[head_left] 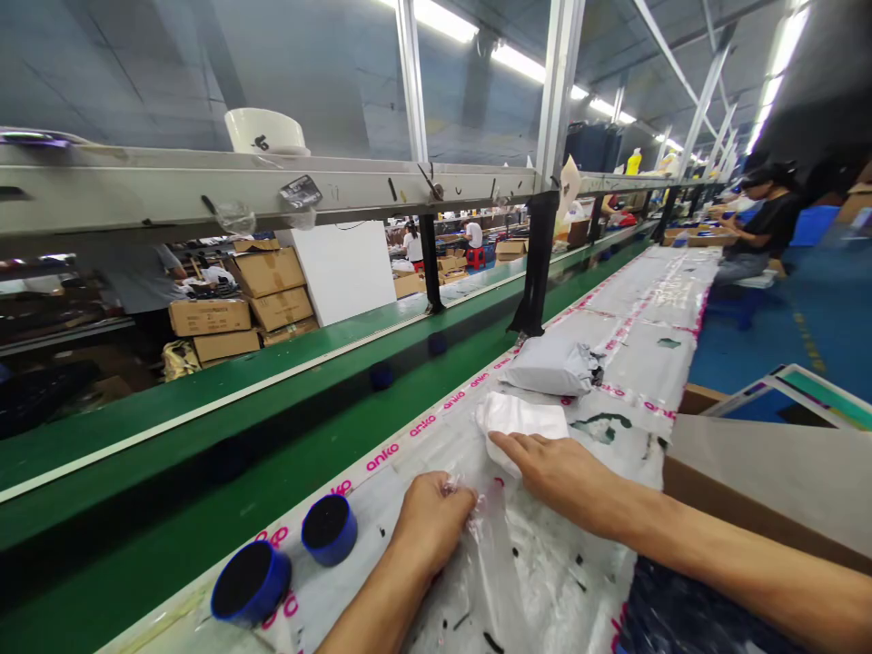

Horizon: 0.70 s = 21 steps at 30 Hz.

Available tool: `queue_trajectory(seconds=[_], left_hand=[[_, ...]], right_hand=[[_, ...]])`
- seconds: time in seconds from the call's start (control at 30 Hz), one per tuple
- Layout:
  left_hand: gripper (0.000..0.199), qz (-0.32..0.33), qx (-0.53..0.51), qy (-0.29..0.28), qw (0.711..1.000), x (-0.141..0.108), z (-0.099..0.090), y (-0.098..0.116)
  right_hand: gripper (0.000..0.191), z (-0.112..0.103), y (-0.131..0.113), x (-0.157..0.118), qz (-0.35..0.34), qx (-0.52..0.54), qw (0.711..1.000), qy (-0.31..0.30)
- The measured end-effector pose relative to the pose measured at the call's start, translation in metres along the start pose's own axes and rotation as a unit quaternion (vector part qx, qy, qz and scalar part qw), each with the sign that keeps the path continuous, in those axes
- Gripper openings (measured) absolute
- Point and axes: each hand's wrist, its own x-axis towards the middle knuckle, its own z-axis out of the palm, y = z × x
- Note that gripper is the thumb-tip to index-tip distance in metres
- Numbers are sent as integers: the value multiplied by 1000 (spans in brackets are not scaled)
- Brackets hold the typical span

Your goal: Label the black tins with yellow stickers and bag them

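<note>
My left hand [434, 520] is closed in a pinch on a clear plastic bag [487, 545] that spreads over the table covering. My right hand [555, 468] lies with stretched fingers on the near edge of a folded white packet [528, 416]; its thumb is hidden. Just beyond that packet sits a grey-white plastic parcel [551, 365] with a crumpled end. To the left of my left hand stand two short round blue pieces with black tops, a nearer one [251, 583] and a farther one [330, 530].
A green conveyor belt [409, 400] runs along the left, behind a black-wrapped post [535, 263]. The worktable [647, 300] has printed plastic covering. A cardboard box [749, 490] stands at the right. Farther up the line a person [769, 218] sits.
</note>
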Motion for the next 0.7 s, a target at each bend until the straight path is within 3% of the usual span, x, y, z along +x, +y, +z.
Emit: queue_trajectory(seconds=[0.2,0.37,0.43,0.53,0.63,0.7], left_hand=[[21,-32,4,-17,999,14,20,20],[20,-13,93,36,995,29,25,22],[34,13,152,72,986,28,23,23],[63,62,218,116,967,11,19,24],[60,129,256,130,949,-22,11,22],[51,170,251,100,948,-52,3,14]], right_hand=[[60,-10,27,8,107,90,990,-26],[57,-11,31,4,96,128,987,-33],[52,-10,27,0,71,120,990,-26],[41,-6,17,-8,18,123,992,-1],[32,0,10,-15,-40,124,991,40],[33,3,8,-17,-68,114,987,86]])
